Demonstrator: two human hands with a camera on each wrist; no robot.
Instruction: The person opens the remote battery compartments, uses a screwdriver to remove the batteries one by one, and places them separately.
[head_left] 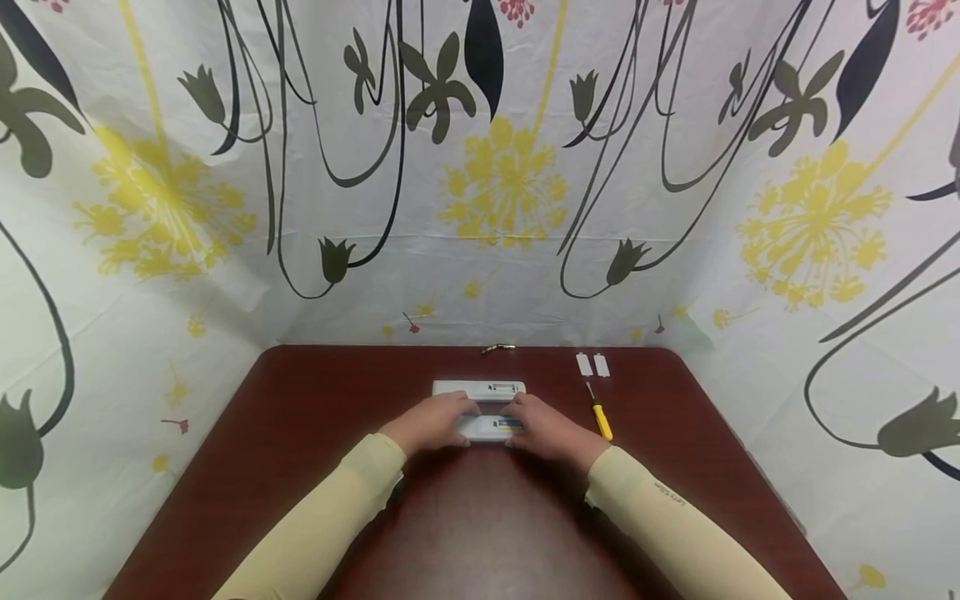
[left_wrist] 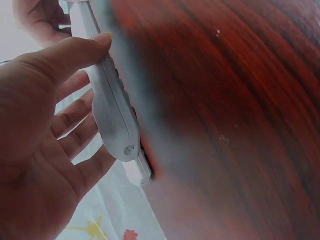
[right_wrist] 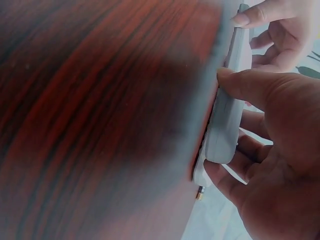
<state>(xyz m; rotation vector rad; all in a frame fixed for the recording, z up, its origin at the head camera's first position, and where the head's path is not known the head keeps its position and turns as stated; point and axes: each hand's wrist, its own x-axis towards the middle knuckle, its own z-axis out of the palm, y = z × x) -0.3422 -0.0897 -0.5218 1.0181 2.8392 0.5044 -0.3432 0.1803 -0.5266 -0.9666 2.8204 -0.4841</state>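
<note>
1. Holding the near white device at mid-counter, both hands closed their grip on it: left hand on its left end, right hand on its right end.
2. Second white device lay just behind the first.
3. Yellow-handled screwdriver and two white tabs lay to the right.

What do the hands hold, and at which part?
Both hold the near remote: left hand at its left end, right hand at its right end.
</note>
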